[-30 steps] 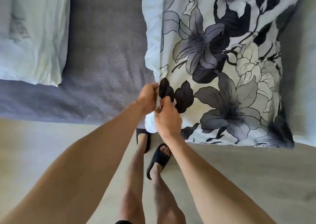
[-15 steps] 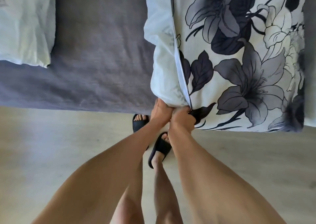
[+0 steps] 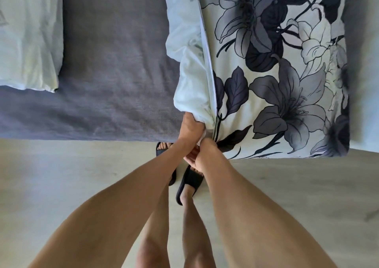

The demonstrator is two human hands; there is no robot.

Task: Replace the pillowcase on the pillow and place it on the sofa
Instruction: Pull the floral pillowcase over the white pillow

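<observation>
At the front edge of the grey sofa [image 3: 114, 67], the pillow [image 3: 184, 48] lies flat on the seat, most of it covered by a floral pillowcase [image 3: 283, 87] printed with dark lilies and leaves. A strip of the pale pillow shows along the pillowcase's left side, where a white zipper line [image 3: 208, 62] runs from the far end down to the near corner. Both hands meet at that near corner, right at the sofa's edge. The left hand [image 3: 189, 129] is curled around the bare corner of the pillow, its fingers tucked under the pale fabric. The right hand [image 3: 205, 151] sits just beside and touching it, fingers bent and pinching the pillowcase at the bottom end of the zipper line; whether it holds a zipper pull cannot be told. A second plain pale pillow [image 3: 28, 34] lies well apart on the left side of the seat. Below the hands, the person's feet in black slides [image 3: 189, 183] stand on the light floor [image 3: 61, 181]
</observation>
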